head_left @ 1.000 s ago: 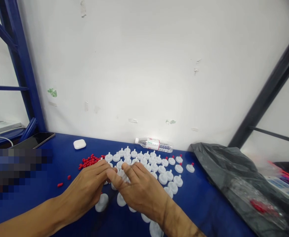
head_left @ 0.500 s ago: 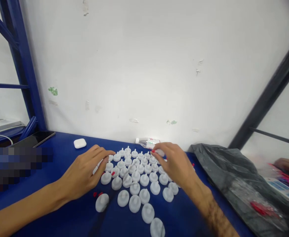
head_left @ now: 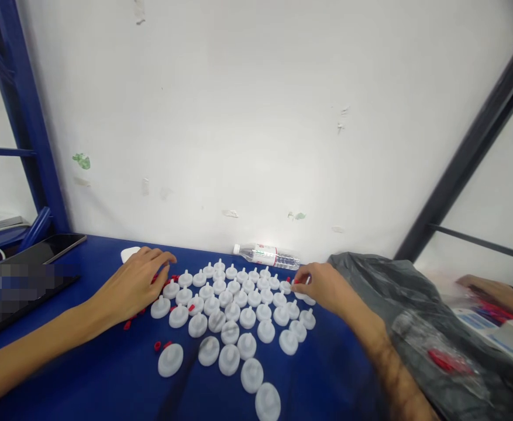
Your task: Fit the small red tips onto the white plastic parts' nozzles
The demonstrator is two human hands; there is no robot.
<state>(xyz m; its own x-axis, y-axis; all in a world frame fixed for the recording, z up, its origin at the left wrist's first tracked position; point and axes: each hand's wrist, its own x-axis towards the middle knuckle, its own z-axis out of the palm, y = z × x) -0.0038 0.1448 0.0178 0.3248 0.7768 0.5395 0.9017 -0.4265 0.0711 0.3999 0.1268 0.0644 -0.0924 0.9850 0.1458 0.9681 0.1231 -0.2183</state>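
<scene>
Many white disc-shaped caps with upright nozzles (head_left: 247,317) stand in a cluster on the blue tabletop (head_left: 107,374). My left hand (head_left: 140,283) reaches to the cluster's left edge, thumb and fingers apart, above several small red pieces (head_left: 127,324) scattered there. No white cap shows in it. At the right edge of the cluster, my right hand (head_left: 322,289) is closed in a pinch, with a bit of red at its fingertips, right by the white caps there. Its fingers partly hide those caps.
A clear plastic bottle (head_left: 265,255) lies against the wall. A white case (head_left: 128,254) sits behind my left hand, with a phone (head_left: 63,248) farther left. On the right are a dark grey bag (head_left: 370,286), a clear bag with red pieces (head_left: 451,361) and another person's hand (head_left: 497,292).
My left hand has drawn left, off the caps to the red pieces. My right hand has moved from behind the cluster to its right edge. The view has shifted slightly.
</scene>
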